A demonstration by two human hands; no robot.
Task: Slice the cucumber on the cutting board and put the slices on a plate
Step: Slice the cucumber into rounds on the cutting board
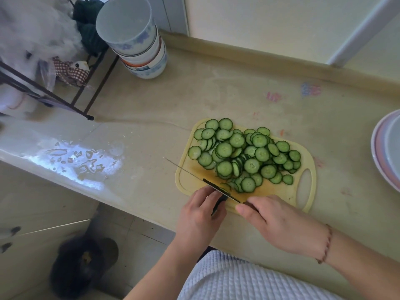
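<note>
The last dark cucumber end [219, 203] is pinched by the left hand [200, 215] on the yellow cutting board [303, 191], the knife [216, 188] is gripped by the right hand [279, 224], and the slices [244, 152] are piled on the board.

Cucumber stub [218, 205]: mostly hidden under the left hand [200, 215]; only a dark end shows.
Knife [195, 177]: handle hidden in the grip of the right hand [279, 224].
Plates [384, 148]: cut off by the right edge.
Rack [43, 92], upper left: contents blurred, not identifiable.
Dark object [83, 263] on floor: blurred.
</note>
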